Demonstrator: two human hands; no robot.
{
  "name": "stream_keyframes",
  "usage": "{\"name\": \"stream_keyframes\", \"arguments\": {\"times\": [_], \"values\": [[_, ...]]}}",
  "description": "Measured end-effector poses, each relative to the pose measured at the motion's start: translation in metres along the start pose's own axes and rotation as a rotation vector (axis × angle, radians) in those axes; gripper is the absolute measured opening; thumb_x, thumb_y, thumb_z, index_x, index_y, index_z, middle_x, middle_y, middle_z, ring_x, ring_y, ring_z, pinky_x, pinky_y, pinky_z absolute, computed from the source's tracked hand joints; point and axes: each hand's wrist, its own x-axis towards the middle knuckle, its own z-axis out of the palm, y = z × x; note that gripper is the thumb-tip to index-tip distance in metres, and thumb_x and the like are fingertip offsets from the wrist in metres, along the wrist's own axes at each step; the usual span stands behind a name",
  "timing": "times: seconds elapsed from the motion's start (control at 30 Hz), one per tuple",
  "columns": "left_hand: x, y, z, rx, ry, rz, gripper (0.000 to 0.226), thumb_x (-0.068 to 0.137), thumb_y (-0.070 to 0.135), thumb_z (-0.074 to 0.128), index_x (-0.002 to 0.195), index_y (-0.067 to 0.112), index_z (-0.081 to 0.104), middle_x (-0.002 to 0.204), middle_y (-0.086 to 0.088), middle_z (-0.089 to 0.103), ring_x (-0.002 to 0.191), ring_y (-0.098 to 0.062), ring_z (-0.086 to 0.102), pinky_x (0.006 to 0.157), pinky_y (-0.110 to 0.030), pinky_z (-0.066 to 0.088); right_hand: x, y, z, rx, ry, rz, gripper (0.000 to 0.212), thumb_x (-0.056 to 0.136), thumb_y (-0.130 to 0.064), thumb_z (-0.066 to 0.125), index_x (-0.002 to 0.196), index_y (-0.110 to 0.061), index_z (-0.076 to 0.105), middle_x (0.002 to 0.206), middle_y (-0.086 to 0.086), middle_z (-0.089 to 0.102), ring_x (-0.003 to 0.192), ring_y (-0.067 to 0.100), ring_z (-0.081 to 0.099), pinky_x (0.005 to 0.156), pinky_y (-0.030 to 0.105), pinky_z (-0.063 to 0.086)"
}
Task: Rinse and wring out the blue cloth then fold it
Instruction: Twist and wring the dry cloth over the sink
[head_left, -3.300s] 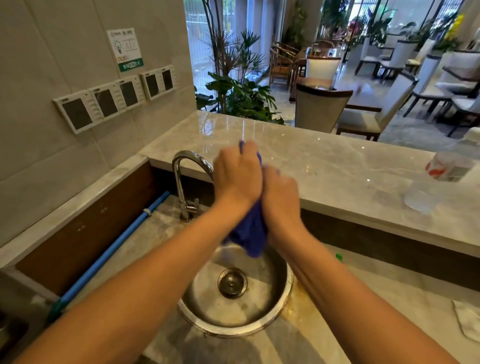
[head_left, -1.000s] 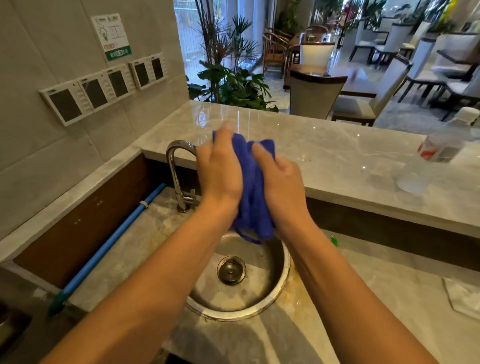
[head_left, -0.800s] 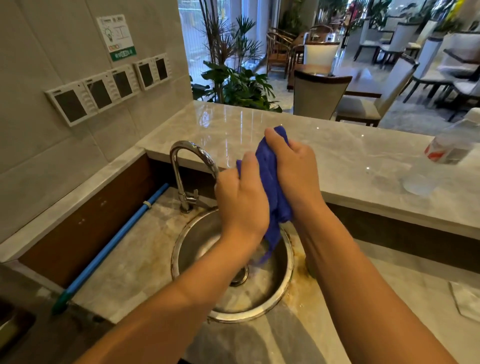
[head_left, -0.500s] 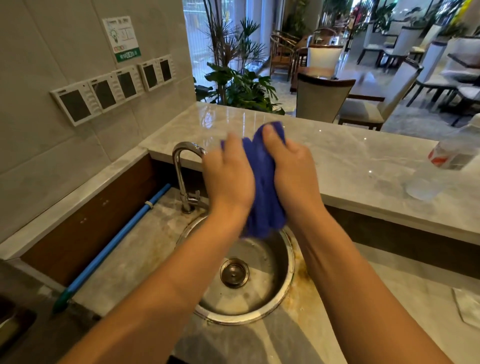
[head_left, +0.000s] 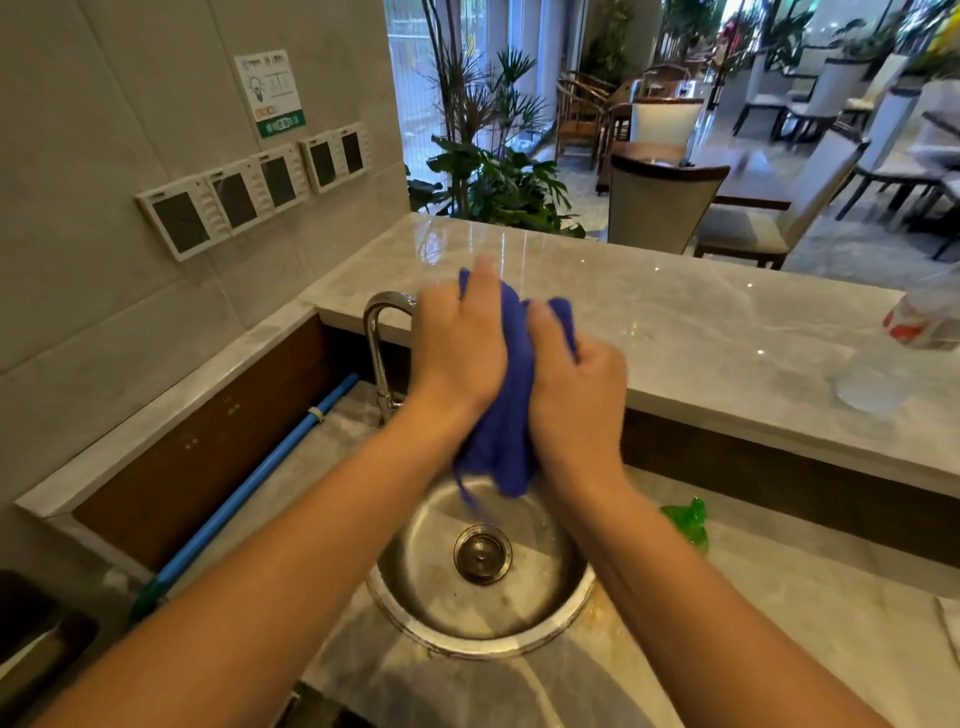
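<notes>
Since half-second back, left hand (head_left: 457, 358) sliding higher up blue cloth (head_left: 511, 415), right hand (head_left: 576, 395) dropping lower: rubbing stroke going on. Faucet (head_left: 379, 332) standing just left of hands, spout hiding behind left hand. Left hand pressing cloth with fairly straight fingers; right hand curling round it, gripping. Good wringing likely needing both hands clenching, twisting opposite ways, staying over sink (head_left: 405, 597) so drips are falling inside. Cloth bunching between palms above sink, tail dangling below hands, looking dark, crumpled, not yet folded.
</notes>
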Motion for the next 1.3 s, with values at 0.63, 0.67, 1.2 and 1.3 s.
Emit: {"name": "stream_keyframes", "arguments": {"times": [0.63, 0.67, 1.2, 1.3], "values": [[-0.03, -0.025, 0.016, 0.007, 0.068, -0.061, 0.051, 0.083, 0.033, 0.049, 0.034, 0.019, 0.044, 0.039, 0.008, 0.034, 0.05, -0.017, 0.032, 0.055, -0.042, 0.033, -0.016, 0.032, -0.02, 0.035, -0.009, 0.148, 0.039, 0.098, -0.022, 0.057, 0.061, -0.009, 0.056, 0.052, 0.007, 0.042, 0.051, 0.019, 0.036, 0.047, 0.032, 0.029], [-0.016, -0.024, 0.017, 0.003, 0.122, -0.081, 0.054, 0.084, 0.03, 0.051, 0.032, 0.02, 0.043, 0.037, 0.009, 0.032, 0.05, -0.016, 0.03, 0.056, -0.039, 0.031, -0.025, 0.034, -0.019, 0.026, -0.044, 0.137, 0.041, 0.099, -0.022, 0.055, 0.06, -0.011, 0.055, 0.052, 0.005, 0.043, 0.051, 0.019, 0.037, 0.048, 0.031, 0.03], [-0.077, -0.055, 0.053, 0.142, 0.046, -0.046, 0.049, 0.083, 0.047, 0.041, 0.044, 0.019, 0.051, 0.038, 0.004, 0.042, 0.046, -0.017, 0.039, 0.054, -0.041, 0.038, 0.005, 0.039, -0.058, 0.126, 0.024, 0.229, 0.042, 0.1, -0.028, 0.054, 0.059, -0.02, 0.049, 0.047, -0.01, 0.046, 0.045, 0.005, 0.041, 0.047, 0.02, 0.036], [-0.041, -0.04, 0.045, 0.128, 0.186, -0.067, 0.051, 0.084, 0.037, 0.043, 0.035, 0.02, 0.047, 0.033, 0.007, 0.036, 0.046, -0.017, 0.032, 0.057, -0.038, 0.034, -0.031, 0.046, -0.049, 0.131, -0.005, 0.181, 0.034, 0.098, -0.036, 0.055, 0.078, -0.008, 0.057, 0.07, 0.016, 0.059, 0.064, 0.017, 0.051, 0.061, 0.035, 0.043]]}}
